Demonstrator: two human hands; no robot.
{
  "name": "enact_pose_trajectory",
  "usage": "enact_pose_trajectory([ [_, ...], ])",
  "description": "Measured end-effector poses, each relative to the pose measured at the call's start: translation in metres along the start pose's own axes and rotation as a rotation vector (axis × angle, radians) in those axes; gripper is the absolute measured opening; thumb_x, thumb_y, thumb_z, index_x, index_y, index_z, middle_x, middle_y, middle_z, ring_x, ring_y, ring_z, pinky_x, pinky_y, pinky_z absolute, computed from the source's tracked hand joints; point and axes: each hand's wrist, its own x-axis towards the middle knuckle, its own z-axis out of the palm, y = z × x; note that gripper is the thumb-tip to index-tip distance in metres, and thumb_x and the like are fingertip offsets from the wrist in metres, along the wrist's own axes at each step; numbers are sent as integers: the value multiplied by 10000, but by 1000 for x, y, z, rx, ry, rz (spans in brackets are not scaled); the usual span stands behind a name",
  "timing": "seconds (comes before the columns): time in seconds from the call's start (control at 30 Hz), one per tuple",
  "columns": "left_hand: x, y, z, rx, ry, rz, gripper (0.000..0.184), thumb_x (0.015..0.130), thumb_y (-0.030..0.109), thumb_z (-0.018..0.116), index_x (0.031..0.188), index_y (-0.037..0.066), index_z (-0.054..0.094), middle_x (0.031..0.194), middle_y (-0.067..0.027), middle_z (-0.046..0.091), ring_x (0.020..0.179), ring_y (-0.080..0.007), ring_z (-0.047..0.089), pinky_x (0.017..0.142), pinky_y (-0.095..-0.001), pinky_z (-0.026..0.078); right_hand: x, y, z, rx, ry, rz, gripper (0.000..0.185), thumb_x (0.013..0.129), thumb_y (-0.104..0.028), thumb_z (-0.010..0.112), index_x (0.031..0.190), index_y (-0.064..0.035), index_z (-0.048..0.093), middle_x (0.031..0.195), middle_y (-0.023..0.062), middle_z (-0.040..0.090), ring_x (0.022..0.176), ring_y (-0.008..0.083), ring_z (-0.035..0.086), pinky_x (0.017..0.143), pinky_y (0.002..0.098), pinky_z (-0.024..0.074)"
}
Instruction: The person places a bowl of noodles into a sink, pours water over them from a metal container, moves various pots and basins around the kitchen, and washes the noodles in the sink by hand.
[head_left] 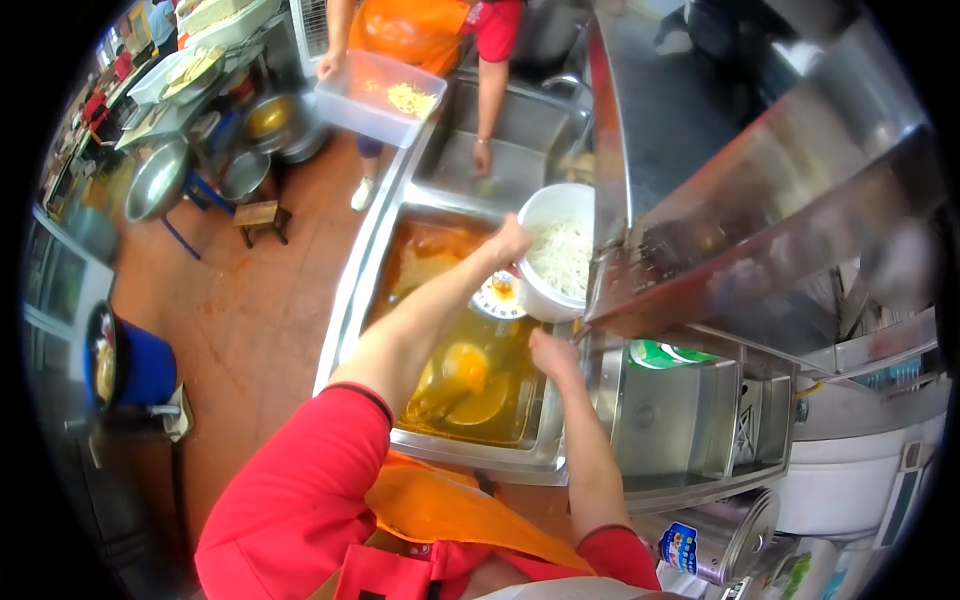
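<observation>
A white bucket full of pale, thin strips stands tilted at the right edge of the sink. My left hand grips its rim on the near left side. Just below the bucket, my right hand is closed in a fist; whatever is in its fingers is hidden. Under my arms lies a sink basin of cloudy yellow-brown liquid, with a yellow round thing in it. A patterned white plate shows beside the bucket, partly covered by it.
Across the sink, a co-worker in an orange apron holds a clear plastic tub with yellow bits and reaches into the second basin. A steel hood-like panel juts in at right. Metal bowls and a small stool stand left.
</observation>
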Motion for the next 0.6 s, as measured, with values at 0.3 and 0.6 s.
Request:
enact_pose_trajectory([
  [0.3,-9,-1,-4,32,-82,-33,394,825,41,462,1188,-104,406,976,-245,588,702,-321,661,400,-384,563,-7,-8,-20,45,-136,6,193,868,-240,427,971,-148,561,964,149,651,934,361,606,801,466,450],
  [0.6,-23,-17,-11,133,-127,70,460,809,32,473,1225,-114,341,1000,-262,575,689,-322,661,398,-374,556,-20,-5,-14,94,-148,4,193,861,-230,431,966,-130,557,992,172,639,943,370,599,816,464,442],
])
